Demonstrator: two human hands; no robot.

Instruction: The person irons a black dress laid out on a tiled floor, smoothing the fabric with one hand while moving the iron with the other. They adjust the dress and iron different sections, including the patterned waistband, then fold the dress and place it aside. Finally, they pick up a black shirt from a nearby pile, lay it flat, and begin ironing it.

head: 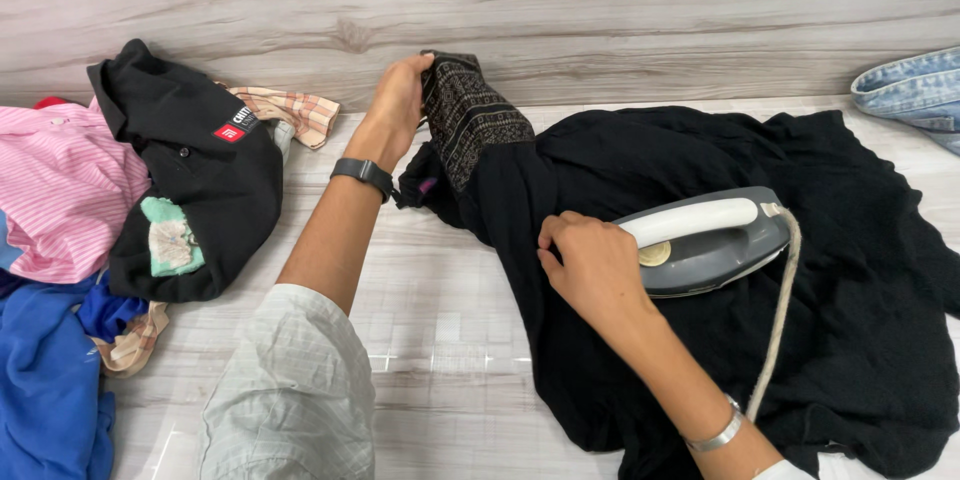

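Hidden and cut-off parts around the ironing.

The right hand (592, 265) covers the near end of the iron (705, 240), so its grip on the white handle cannot be seen fully, and the soleplate is hidden against the black garment (800, 340). This garment is cut by the lower edge. The fingertips of the left hand (400, 95) are hidden behind the patterned dark cloth (465, 115). The blue garment (45, 390) and the pink striped shirt (55, 185) are cut by the left edge, and the denim piece (915, 90) by the right edge. The cord (775, 325) disappears behind the right wrist. The watch (362, 172) face is turned away.
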